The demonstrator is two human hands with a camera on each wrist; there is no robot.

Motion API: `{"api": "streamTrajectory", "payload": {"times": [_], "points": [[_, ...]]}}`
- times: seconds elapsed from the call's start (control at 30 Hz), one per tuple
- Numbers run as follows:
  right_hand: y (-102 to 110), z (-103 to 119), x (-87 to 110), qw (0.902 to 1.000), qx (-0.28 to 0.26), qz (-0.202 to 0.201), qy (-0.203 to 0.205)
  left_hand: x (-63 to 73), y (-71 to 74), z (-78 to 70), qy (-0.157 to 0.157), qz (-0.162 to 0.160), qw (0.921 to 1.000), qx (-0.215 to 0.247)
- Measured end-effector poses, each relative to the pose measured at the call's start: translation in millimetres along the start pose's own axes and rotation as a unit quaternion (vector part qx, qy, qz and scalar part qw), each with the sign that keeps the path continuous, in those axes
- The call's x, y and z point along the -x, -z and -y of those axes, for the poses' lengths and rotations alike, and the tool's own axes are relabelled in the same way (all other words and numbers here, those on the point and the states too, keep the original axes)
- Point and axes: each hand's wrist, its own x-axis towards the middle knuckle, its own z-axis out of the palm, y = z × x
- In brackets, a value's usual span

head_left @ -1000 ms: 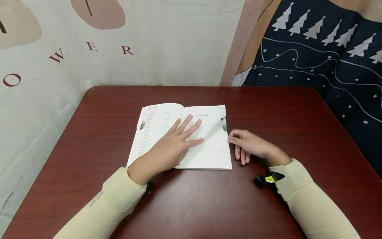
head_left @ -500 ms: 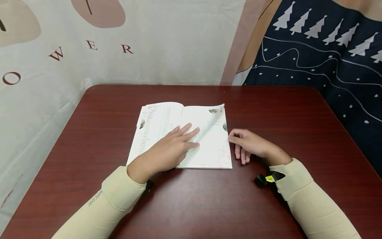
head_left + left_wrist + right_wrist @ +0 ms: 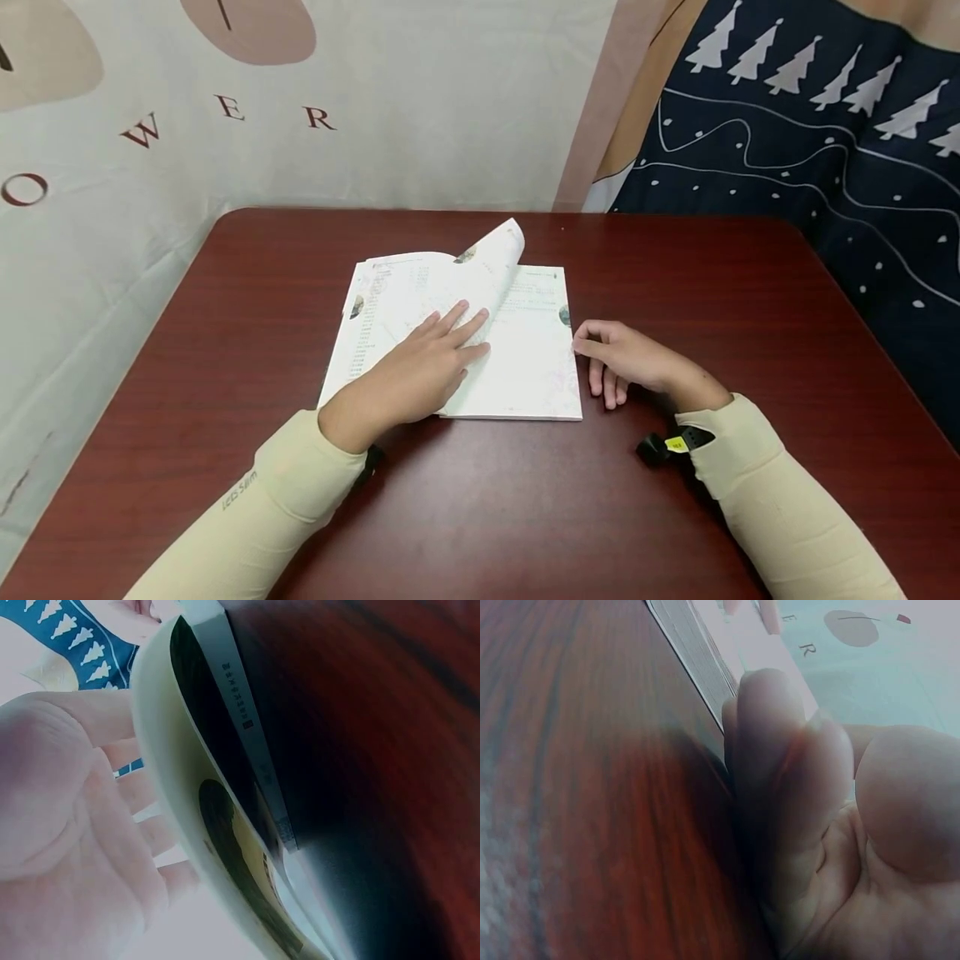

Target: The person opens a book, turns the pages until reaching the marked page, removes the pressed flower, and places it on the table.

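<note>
One book (image 3: 536,379) lies spread near the middle of the counter (image 3: 525,500). A page (image 3: 495,254) curls up, so it looks thin, light and bendy, and may crease if squeezed. Its loose top corner seems a good spot to hold. The left hand (image 3: 420,371) has fingers spread out on that page and hides some of it. The right hand (image 3: 633,360) bends its fingers at the book's right edge; I cannot tell if it pinches. Dark cloth (image 3: 787,171) hangs behind.
</note>
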Motion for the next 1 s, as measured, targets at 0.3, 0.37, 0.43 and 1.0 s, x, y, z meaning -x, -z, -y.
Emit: {"api": "streamTrajectory", "payload": {"times": [0.3, 0.37, 0.43, 1.0], "points": [[-1.0, -1.1, 1.7, 1.0, -0.001, 0.007, -0.002, 2.3, -2.4, -2.5, 0.01, 0.017, 0.9998, 0.003], [-0.7, -0.2, 1.8, 1.0, 0.001, 0.004, 0.0, 2.1, -2.2, -2.2, 0.01, 0.014, 0.9998, 0.001], [-1.5, -0.1, 1.5, 1.0, 0.0, 0.005, -0.002, 2.5, -3.0, -2.0, 0.012, 0.014, 0.9998, 0.002], [1.0, 2.5, -0.4, 1.0, 0.006, 0.001, 0.001, 0.5, 2.4, -1.4, 0.023, 0.037, 0.999, 0.008]]}}
